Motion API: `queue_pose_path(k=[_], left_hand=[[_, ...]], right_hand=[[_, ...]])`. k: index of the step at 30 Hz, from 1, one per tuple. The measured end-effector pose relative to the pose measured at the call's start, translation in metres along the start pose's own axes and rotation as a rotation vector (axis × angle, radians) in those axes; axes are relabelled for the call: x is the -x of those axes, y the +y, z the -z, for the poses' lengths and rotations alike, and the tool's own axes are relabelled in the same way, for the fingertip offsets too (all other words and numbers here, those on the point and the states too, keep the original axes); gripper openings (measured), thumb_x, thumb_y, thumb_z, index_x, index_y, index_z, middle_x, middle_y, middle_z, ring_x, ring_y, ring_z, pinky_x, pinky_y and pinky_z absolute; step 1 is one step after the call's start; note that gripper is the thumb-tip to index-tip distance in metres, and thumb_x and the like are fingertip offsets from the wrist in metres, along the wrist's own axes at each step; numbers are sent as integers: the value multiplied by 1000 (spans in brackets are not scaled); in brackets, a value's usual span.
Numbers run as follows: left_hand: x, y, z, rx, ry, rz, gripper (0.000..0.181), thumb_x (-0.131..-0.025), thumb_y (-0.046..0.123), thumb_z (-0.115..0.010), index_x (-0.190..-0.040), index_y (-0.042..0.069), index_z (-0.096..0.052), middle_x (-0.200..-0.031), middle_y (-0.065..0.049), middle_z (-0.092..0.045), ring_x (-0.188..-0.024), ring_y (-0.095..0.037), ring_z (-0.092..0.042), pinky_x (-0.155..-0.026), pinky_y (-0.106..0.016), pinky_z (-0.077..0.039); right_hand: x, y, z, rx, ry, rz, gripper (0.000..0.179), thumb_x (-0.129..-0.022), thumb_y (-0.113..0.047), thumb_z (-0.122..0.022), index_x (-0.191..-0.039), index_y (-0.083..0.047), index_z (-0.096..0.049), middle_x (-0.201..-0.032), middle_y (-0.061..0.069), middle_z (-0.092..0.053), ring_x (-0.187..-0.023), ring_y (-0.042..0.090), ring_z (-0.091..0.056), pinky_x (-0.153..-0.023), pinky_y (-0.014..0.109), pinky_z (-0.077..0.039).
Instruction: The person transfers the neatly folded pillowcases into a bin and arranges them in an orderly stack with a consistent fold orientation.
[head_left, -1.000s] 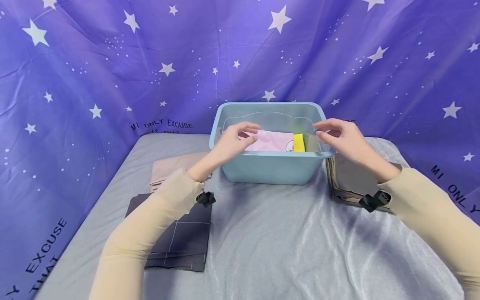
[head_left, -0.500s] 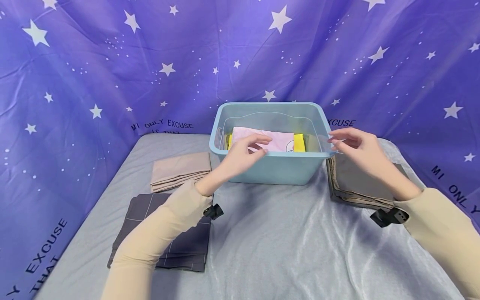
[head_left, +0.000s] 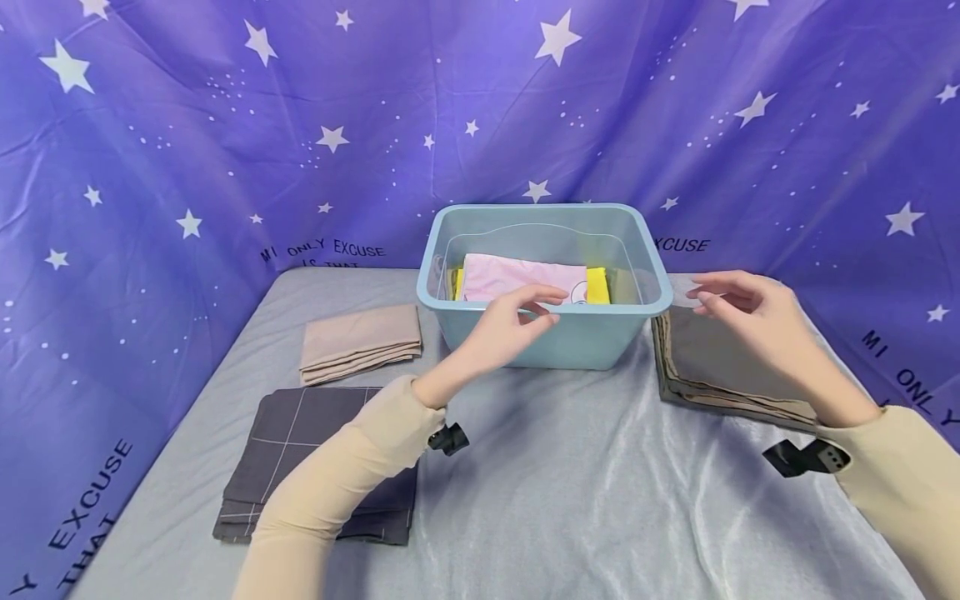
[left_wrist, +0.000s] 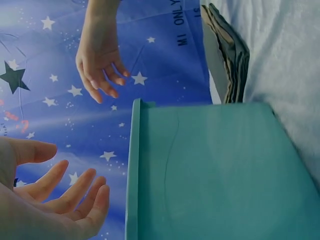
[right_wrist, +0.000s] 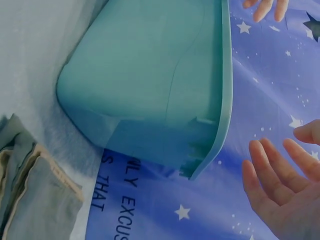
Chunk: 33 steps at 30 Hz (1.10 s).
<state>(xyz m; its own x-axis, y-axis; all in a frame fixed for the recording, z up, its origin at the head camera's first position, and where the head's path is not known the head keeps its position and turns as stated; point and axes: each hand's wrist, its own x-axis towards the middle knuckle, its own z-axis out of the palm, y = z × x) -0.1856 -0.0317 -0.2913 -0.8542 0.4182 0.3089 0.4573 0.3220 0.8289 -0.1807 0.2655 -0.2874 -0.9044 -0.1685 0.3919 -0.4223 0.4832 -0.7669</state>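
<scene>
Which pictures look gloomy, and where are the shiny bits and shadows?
Head view: bright, with a pale shine on creases of the grey sheet and a soft shadow in front of the blue bin; left wrist view: gloomier, the bin looking greener and the letters on the starry curtain turned sideways; right wrist view: gloomy too, the sheet looking dull.

Soft pale-grey fabric (head_left: 525,533) dressed the tabletop (head_left: 555,450), rippling into creases across the front! Upright towards the back stood a light blue tub (head_left: 588,337). Off to its left, a folded beige cloth (head_left: 362,337) lay flat, and just in front of that, a folded dark grey cloth (head_left: 288,437) criss-crossed by thin white lines! Over on the tub's right sat a grey-brown folded stack (head_left: 716,358), its layered edges showing.
</scene>
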Motion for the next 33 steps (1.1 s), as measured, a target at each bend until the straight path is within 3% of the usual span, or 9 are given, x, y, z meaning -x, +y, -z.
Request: queue_pose_path(k=[7, 16, 24, 33], left_hand=[[2, -2, -12, 37, -17, 11, 30, -84, 6, -55, -113, 5, -58, -110, -10, -61, -91, -15, -57, -77, -22, -45], [5, -10, -28, 61, -34, 7, 28, -85, 7, -55, -113, 5, -58, -112, -8, -60, -91, -11, -57, -76, -21, -45], [7, -13, -43, 89, -68, 15, 28, -85, 6, -54, -113, 5, -58, -110, -6, -61, -90, -9, -57, -76, -19, -45], [7, -16, -64, 110, -90, 51, 28, -84, 7, -56, -112, 9, -59, -109, 0, -61, -88, -5, -57, -75, -17, -45]], right_hand=[[7, 9, 4, -66, 34, 55, 28, -84, 5, -53, -109, -6, -61, -89, -14, -64, -72, -1, -61, -65, 10, -46], [19, 20, 10, -38, 51, -28, 25, -87, -1, -52, -108, -10, -61, -86, -20, -64, -71, -3, -61, -64, 9, -45], [28, 26, 17, -45, 64, -32, 23, -87, -1, -52, -107, -8, -60, -85, -20, -64, -69, -2, -62, -63, 10, -46], [38, 38, 27, -53, 90, -57, 26, -86, 2, -51, -103, -15, -60, -85, -20, -64, -68, -3, -61, -60, 10, -46]])
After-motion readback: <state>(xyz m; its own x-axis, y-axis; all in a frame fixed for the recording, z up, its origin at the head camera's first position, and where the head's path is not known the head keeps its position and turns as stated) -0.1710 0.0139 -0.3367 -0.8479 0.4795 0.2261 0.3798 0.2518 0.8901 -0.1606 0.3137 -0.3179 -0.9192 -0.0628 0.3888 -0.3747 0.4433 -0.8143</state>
